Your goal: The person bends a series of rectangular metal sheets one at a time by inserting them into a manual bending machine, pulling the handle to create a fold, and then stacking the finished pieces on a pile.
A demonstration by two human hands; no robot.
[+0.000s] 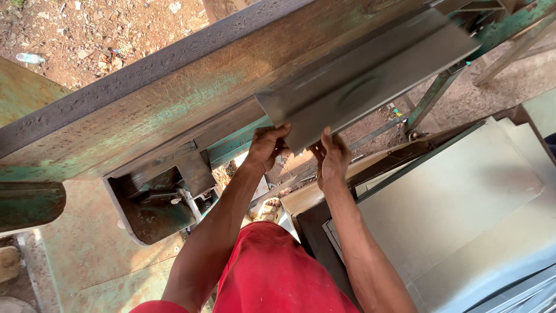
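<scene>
The person holds a bent sheet-metal strip [370, 75] by its near end with both hands. The left hand [265, 148] curls its fingers [277, 132] up around the strip's near left corner, closed on the edge. The right hand [331, 157] grips the near edge just beside it, its fingers [326, 136] pressed onto the underside. Away from the fingers, the strip runs up and to the right, lying against the long rusty green bending machine [174, 98]. A heavy dark beam [116, 75] of the machine sits above the left fingers. Below the right fingers, flat galvanised sheets [463, 191] lie stacked, well apart from the strip.

The risk seems to lie in the raw edge: both hands are bare, and should the strip slide or jerk in the machine, the cut metal could slice the fingers. Only the near end is held, so the long far end may sag or twist and spoil the fold.
</scene>
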